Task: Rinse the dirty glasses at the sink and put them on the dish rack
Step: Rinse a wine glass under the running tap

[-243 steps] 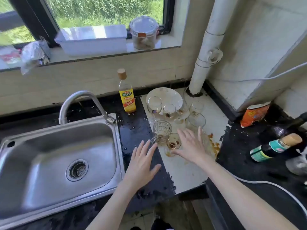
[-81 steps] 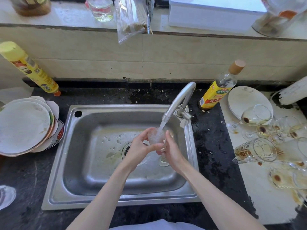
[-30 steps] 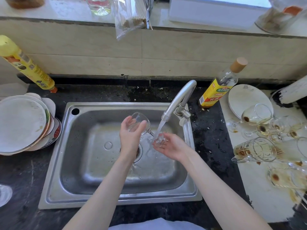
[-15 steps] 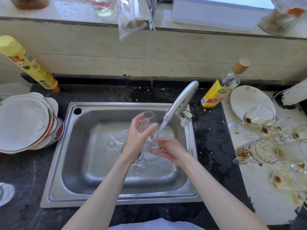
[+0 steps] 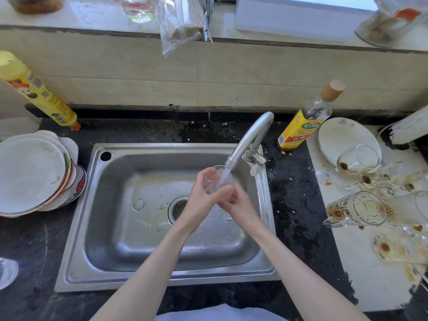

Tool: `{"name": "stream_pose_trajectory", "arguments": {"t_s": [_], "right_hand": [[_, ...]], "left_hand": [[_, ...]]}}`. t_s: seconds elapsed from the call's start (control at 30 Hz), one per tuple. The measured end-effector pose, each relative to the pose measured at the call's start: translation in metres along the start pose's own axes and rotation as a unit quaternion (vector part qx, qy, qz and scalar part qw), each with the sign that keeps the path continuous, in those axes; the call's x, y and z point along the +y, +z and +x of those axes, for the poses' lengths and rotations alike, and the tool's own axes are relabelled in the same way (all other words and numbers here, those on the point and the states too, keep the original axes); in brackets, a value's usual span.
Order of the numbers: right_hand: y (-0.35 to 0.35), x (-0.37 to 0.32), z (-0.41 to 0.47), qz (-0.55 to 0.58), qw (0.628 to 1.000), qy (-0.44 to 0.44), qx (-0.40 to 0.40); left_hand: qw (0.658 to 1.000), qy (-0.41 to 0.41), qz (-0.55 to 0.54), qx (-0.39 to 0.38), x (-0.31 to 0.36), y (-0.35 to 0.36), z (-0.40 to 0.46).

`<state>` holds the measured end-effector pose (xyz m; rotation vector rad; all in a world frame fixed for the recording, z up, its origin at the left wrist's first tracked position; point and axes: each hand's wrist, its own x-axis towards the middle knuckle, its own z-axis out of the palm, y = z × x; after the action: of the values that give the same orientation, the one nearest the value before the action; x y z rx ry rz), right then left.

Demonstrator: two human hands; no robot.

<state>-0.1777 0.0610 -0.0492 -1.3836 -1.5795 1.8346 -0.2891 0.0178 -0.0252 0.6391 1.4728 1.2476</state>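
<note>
Over the sink (image 5: 76, 239), the left hand (image 5: 201, 195) is curling its fingers (image 5: 203, 179) and thumb round the bowl of a clear glass (image 5: 217, 179), holding it mouth-up under the water running from the faucet (image 5: 249, 137), while the right hand (image 5: 238, 205) is cupping the glass from below with bent fingers. The glass's stem and foot are hiding behind both hands, so the exact grip there is hard to make out. More stained glasses (image 5: 356, 212) are lying tipped along the tabletop's right edge, some cut off by the frame.
</note>
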Motion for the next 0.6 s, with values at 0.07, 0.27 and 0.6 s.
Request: {"name": "stream_pose_trajectory", "arguments": {"t_s": [0.07,0.27,0.6], "right_hand": [[-0.002,-0.007,0.002,-0.019,0.999,-0.003,-0.028],[-0.012,-0.017,0.005,0.192,0.964,0.085,-0.165],[0.011,-0.040,0.000,0.089,0.993,0.066,-0.048]], "left_hand": [[1.000,0.014,0.023,-0.016,0.005,-0.005,0.003],[0.998,-0.004,0.059,0.014,0.011,-0.011,0.012],[0.996,0.037,0.060,0.059,0.003,0.013,0.008]]}}
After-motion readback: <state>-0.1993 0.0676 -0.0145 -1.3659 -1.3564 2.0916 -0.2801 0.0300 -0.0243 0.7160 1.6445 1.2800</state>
